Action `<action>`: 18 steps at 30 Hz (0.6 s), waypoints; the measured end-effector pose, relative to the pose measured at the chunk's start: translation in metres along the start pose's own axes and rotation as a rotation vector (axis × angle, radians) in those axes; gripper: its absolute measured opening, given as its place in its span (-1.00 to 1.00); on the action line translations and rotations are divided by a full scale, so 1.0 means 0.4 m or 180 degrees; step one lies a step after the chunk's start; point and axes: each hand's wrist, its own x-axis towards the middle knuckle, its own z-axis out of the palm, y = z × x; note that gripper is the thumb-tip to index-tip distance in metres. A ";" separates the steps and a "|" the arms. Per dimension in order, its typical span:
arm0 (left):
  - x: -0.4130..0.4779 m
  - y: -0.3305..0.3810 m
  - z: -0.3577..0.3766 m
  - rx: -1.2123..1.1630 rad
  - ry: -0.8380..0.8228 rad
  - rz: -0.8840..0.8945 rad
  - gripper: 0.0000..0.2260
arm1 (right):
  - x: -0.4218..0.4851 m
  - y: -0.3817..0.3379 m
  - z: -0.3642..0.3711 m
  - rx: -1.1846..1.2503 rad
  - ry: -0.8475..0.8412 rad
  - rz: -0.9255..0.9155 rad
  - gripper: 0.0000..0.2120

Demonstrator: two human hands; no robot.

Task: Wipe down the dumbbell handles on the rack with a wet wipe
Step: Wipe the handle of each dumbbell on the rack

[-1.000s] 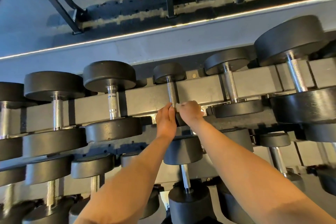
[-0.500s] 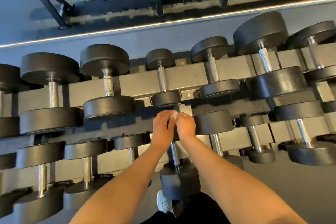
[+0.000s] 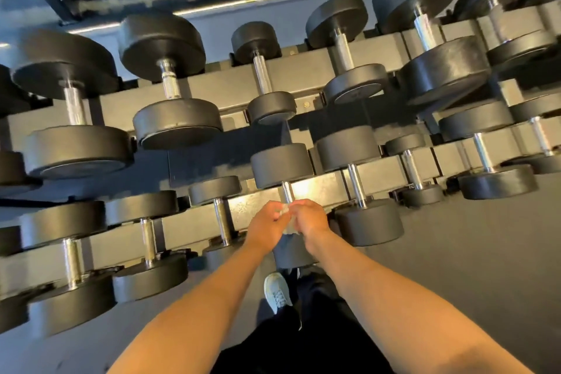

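wet wipe point(image 3: 286, 212), white and crumpled, sits bunched between both hands, right against the chrome dumbbell handle point(image 3: 287, 191) on the lower tier of the rack point(image 3: 321, 187). left hand point(image 3: 266, 226) and right hand point(image 3: 310, 218) meet there, fingers curled in and pinching the wipe. black dumbbells point(image 3: 177, 123) line both tiers. a pale sneaker point(image 3: 277, 293) shows below the forearms.

Two bare hands: one left hand point(image 3: 267, 225), one right hand point(image 3: 309, 218). One small white wet wipe point(image 3: 285, 212) between them. One white shoe point(image 3: 277, 291) below them. At least fourteen black round-ended dumbbells with shiny metal handles point(image 3: 170, 79): six on the shelf above the hands, eight on the shelf level with them.
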 end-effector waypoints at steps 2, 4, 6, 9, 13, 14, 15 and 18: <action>-0.012 -0.021 0.009 -0.0020 -0.0131 -0.0124 -0.90 | -0.007 0.046 -0.014 -0.0081 -0.0101 0.0008 -0.80; -0.015 -0.048 0.019 -0.0056 -0.0016 -0.0149 -0.95 | 0.000 0.081 -0.018 -0.0120 -0.0080 -0.0071 -0.72; -0.018 -0.071 0.034 -0.0207 0.0187 -0.0263 -0.94 | 0.014 0.105 -0.015 -0.0264 -0.0017 -0.0157 -0.71; 0.000 -0.091 0.060 -0.0619 0.0517 -0.0508 -0.82 | 0.057 0.124 -0.008 -0.0565 0.0114 -0.0300 -0.76; 0.078 -0.119 0.094 -0.0857 0.0846 -0.0540 -0.85 | 0.148 0.136 -0.003 -0.1044 0.0252 -0.0564 -0.74; 0.102 -0.125 0.103 -0.0903 0.0891 -0.0533 -0.85 | 0.172 0.141 -0.002 -0.1114 0.0249 -0.0626 -0.72; 0.122 -0.128 0.113 -0.0938 0.0906 -0.0552 -0.85 | 0.194 0.147 -0.004 -0.1181 0.0228 -0.0677 -0.71; 0.193 -0.136 0.134 -0.0978 0.1025 -0.0584 -0.88 | 0.257 0.152 -0.002 -0.1403 0.0205 -0.0799 -0.71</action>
